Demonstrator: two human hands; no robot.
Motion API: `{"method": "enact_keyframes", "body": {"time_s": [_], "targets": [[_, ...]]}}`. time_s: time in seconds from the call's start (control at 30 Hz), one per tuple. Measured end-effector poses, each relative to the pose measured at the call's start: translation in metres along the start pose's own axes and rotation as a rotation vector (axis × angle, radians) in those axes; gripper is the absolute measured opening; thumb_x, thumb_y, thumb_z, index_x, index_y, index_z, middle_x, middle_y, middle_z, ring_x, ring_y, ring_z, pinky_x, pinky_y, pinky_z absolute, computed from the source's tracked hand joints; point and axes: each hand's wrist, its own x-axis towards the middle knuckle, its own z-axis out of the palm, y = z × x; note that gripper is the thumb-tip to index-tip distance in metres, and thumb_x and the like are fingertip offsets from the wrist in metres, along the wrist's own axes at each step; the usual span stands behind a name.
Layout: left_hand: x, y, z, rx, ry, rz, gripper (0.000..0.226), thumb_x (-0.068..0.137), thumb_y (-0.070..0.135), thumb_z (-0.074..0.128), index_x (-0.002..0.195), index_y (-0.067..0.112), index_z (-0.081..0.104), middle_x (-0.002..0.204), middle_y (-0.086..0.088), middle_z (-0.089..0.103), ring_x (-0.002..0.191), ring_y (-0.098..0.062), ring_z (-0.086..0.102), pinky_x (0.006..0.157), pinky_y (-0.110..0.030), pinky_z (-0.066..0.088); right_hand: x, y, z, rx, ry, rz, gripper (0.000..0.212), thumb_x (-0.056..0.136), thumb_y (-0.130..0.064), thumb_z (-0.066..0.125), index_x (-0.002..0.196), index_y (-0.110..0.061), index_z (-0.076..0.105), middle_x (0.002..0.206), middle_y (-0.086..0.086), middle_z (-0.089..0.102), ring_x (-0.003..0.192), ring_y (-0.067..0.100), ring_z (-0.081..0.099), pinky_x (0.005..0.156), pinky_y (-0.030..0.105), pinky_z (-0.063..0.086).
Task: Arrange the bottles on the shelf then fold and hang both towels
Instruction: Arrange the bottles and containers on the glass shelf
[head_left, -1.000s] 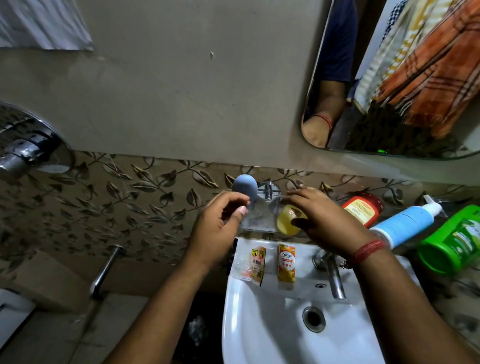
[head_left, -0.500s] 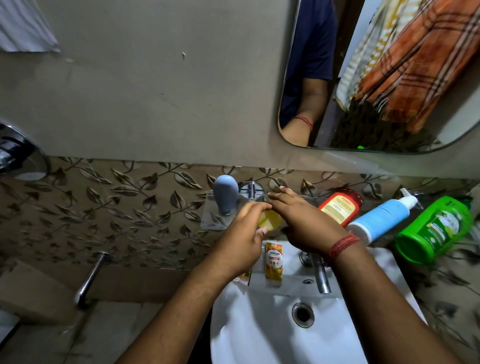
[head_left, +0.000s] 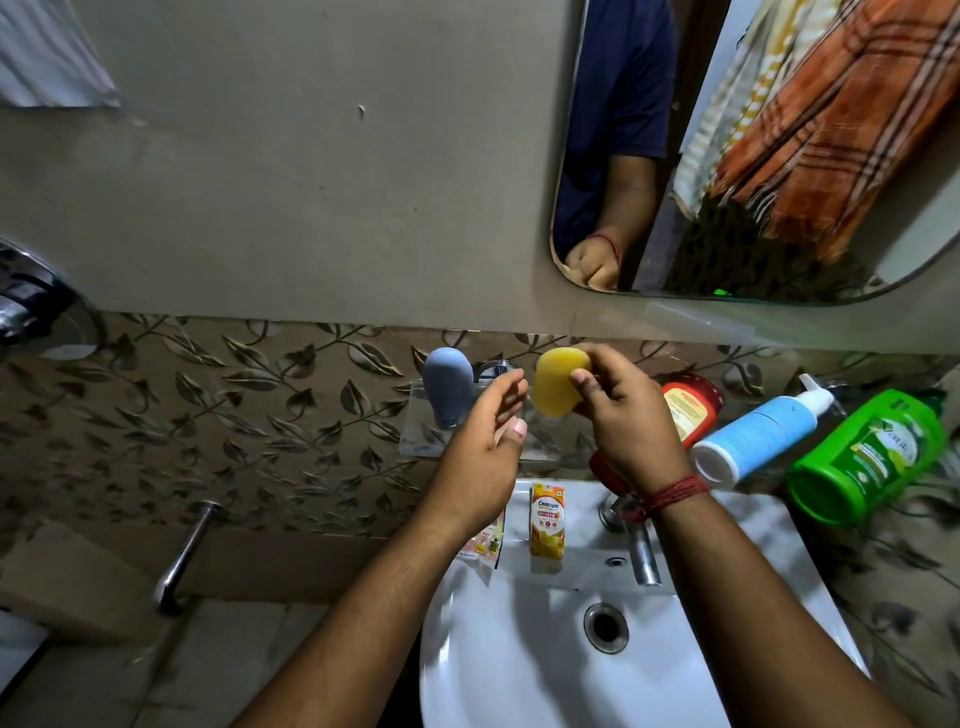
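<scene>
Above the glass shelf (head_left: 415, 441), the right hand (head_left: 623, 421) pinches the yellow soap (head_left: 556, 384); left hand (head_left: 483, 447) relaxed. Grip firmly; soap looks slippery.

Leaf-patterned tiles (head_left: 208, 405), grey wall (head_left: 311, 182)

Home bathroom, white washbasin (head_left: 519, 649) with tap (head_left: 641, 556), wall mirror (head_left: 883, 260), leaf-patterned tiles (head_left: 234, 415), toiletry bottles (head_left: 769, 441)

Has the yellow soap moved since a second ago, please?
Yes. The right hand has lifted the yellow soap off the clear shelf, up level with the grey bottle top.
</scene>
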Motion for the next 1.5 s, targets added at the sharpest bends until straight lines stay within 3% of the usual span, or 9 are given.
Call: {"method": "enact_keyframes", "body": {"time_s": [0.17,0.33,0.6,0.73,0.9,1.0,1.1,1.23,1.5], "targets": [[0.003,0.005,0.006,0.034,-0.078,-0.084,0.066,0.106,0.006,0.043,0.156,0.046,0.025,0.147,0.020,0.042,0.138,0.002,0.041,0.105,-0.018,0.035,0.003,-0.006,0.004,0.022,-0.045,0.083,0.022,0.101,-0.017,0.054,0.121,-0.023,0.060,0.116,0.000,0.065,0.110,0.021,0.061,0.091,0.052,0.055],[0.002,0.010,0.007,0.067,-0.119,-0.094,0.070,0.106,0.009,0.044,0.160,0.042,0.013,0.162,0.007,0.034,0.146,-0.006,0.036,0.111,-0.029,0.034,0.002,-0.007,0.000,-0.089,-0.096,0.091,0.036,0.094,-0.005,0.062,0.125,-0.023,0.056,0.120,-0.003,0.063,0.115,0.019,0.059,0.095,0.048,0.054],[0.001,0.011,0.000,0.281,-0.295,-0.053,0.085,0.104,0.006,0.044,0.160,0.040,-0.010,0.169,0.000,0.016,0.150,-0.008,0.029,0.108,-0.026,0.030,0.002,-0.010,-0.001,-0.157,-0.124,0.094,0.036,0.095,-0.005,0.062,0.126,-0.021,0.054,0.124,0.001,0.062,0.113,0.017,0.056,0.093,0.038,0.051],[-0.003,0.010,0.000,0.269,-0.283,-0.044,0.085,0.104,0.005,0.044,0.160,0.040,-0.009,0.169,0.001,0.017,0.144,-0.004,0.034,0.109,-0.025,0.032,0.001,-0.009,0.001,-0.148,-0.108,0.090,0.037,0.095,-0.005,0.061,0.127,-0.021,0.054,0.126,0.001,0.062,0.114,0.015,0.056,0.094,0.037,0.050],[-0.007,0.004,0.014,0.144,-0.171,-0.057,0.082,0.104,0.001,0.043,0.159,0.043,0.000,0.152,0.015,0.024,0.097,0.029,0.043,0.083,0.000,0.035,0.001,-0.009,0.002,-0.147,-0.102,0.087,0.036,0.095,-0.005,0.062,0.126,-0.021,0.054,0.125,0.000,0.062,0.112,0.013,0.054,0.092,0.034,0.048],[-0.009,0.003,0.019,0.108,-0.112,-0.061,0.080,0.105,0.003,0.043,0.158,0.046,0.002,0.154,0.013,0.025,0.106,0.029,0.041,0.082,0.003,0.032,0.001,-0.008,0.003,-0.152,-0.108,0.086,0.036,0.095,-0.005,0.062,0.126,-0.021,0.054,0.119,-0.004,0.060,0.110,0.012,0.053,0.090,0.034,0.048],[-0.010,0.003,0.020,0.099,-0.084,-0.046,0.079,0.105,0.003,0.042,0.157,0.048,0.004,0.163,0.007,0.026,0.131,0.006,0.037,0.097,-0.011,0.032,0.000,-0.006,0.003,-0.162,-0.109,0.077,0.039,0.093,-0.005,0.064,0.126,-0.022,0.053,0.112,-0.011,0.054,0.107,0.010,0.052,0.085,0.029,0.044],[-0.010,0.003,0.023,0.090,-0.065,-0.043,0.079,0.103,0.002,0.042,0.159,0.045,0.006,0.164,0.003,0.027,0.137,0.000,0.035,0.113,-0.028,0.036,-0.002,-0.005,0.005,-0.177,-0.086,0.063,0.040,0.090,-0.005,0.067,0.125,-0.021,0.053,0.117,-0.001,0.063,0.106,0.014,0.057,0.083,0.029,0.045],[-0.006,0.002,0.025,0.113,-0.065,-0.062,0.082,0.104,0.007,0.046,0.160,0.046,0.001,0.165,0.000,0.029,0.110,0.019,0.041,0.095,-0.018,0.035,0.000,-0.008,0.006,-0.236,-0.106,0.077,0.040,0.090,-0.007,0.068,0.123,-0.019,0.050,0.122,0.008,0.064,0.112,0.026,0.060,0.088,0.040,0.052]]}}
